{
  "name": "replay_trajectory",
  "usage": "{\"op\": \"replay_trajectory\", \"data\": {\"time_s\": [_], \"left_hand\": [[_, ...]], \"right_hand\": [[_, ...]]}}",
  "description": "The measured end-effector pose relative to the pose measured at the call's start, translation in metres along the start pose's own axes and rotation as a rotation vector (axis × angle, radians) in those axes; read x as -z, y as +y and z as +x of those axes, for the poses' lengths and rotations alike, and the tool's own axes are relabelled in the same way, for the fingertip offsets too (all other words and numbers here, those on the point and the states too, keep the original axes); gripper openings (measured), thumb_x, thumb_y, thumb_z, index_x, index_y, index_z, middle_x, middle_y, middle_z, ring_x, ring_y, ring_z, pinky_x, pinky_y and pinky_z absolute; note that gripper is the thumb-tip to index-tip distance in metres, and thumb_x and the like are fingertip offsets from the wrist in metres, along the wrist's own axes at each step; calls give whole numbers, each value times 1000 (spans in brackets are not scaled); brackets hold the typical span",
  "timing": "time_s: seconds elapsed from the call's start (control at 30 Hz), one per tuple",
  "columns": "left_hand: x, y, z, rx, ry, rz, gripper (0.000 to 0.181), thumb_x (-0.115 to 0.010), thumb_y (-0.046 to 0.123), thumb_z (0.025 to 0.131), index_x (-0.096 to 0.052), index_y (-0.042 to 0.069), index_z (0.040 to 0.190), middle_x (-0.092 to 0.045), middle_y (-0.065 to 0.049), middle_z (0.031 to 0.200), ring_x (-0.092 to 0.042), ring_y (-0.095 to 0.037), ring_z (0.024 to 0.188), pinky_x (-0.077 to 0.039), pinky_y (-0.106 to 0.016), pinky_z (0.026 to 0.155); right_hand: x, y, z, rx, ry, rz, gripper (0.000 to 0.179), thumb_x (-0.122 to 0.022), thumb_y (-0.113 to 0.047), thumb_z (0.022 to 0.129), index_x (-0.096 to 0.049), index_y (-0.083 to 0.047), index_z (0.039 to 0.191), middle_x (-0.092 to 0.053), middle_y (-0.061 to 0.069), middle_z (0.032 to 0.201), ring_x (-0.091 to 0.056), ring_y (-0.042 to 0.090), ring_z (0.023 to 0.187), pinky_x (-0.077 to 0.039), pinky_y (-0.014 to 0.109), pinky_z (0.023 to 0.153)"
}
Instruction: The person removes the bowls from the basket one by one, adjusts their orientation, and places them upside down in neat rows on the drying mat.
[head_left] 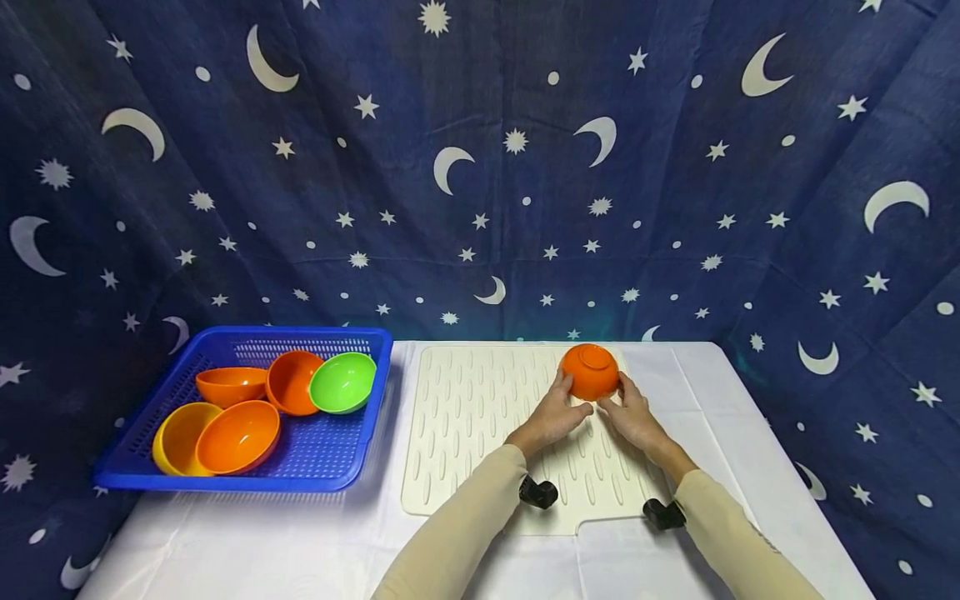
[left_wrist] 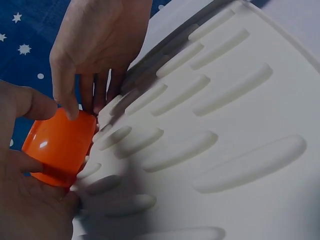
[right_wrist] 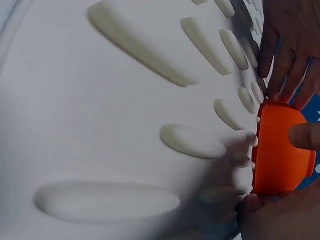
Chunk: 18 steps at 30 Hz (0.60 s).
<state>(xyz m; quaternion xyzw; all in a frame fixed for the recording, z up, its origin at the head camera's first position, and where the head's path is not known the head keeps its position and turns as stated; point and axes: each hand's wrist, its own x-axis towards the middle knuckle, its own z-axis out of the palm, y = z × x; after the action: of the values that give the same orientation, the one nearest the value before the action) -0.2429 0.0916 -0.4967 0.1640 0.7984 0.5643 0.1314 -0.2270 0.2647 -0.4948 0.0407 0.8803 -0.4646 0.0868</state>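
Note:
An orange bowl sits upside down, rim down, at the far right part of a cream draining mat. On its left side my left hand holds it, thumb and fingers spread around the wall. My right hand holds the opposite side, its fingers at the rim. Up close in the left wrist view, the bowl shows its smooth outer wall between both hands. The right wrist view has the bowl's rim low against the mat's raised ribs.
To the left stands a blue plastic basket with several bowls: a yellow bowl, orange bowls and a green bowl. A white cloth covers the table. Behind hangs a dark blue curtain with moons and stars.

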Motion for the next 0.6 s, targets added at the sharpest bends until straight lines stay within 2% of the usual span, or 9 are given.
{"op": "replay_trajectory", "data": {"time_s": [0.1, 0.3, 0.4, 0.6], "left_hand": [[1, -1, -1, -21, 2, 26, 76, -61, 16, 91, -29, -6, 156, -11, -16, 167, -19, -26, 151, -20, -40, 120], [3, 1, -10, -41, -24, 109, 69, -60, 18, 96, -33, -11, 152, -24, -22, 162, -29, -30, 147, -26, -39, 118], [5, 4, -15, -50, -43, 158, 69, -59, 19, 97, -31, -10, 153, -28, -24, 159, -30, -30, 147, -26, -39, 118], [13, 7, -28, -69, -58, 225, 68, -57, 21, 98, -30, -5, 155, -30, -21, 159, -29, -27, 148, -24, -36, 119]], "right_hand": [[2, 0, 0, 11, -21, -17, 83, -53, -22, 103, 1, 11, 156, -11, 37, 159, -12, 47, 149, -12, 57, 119], [4, 1, -6, 9, -58, 68, 88, -52, -23, 104, 13, 7, 155, 4, 37, 161, -3, 50, 149, -10, 61, 118], [3, 0, -12, 44, -44, 64, 87, -53, -23, 105, 12, 7, 155, 4, 37, 160, -4, 51, 148, -11, 62, 117], [0, 0, -27, 110, 11, -7, 84, -56, -23, 104, 2, 6, 157, -4, 35, 160, -10, 50, 148, -14, 64, 116]]}}
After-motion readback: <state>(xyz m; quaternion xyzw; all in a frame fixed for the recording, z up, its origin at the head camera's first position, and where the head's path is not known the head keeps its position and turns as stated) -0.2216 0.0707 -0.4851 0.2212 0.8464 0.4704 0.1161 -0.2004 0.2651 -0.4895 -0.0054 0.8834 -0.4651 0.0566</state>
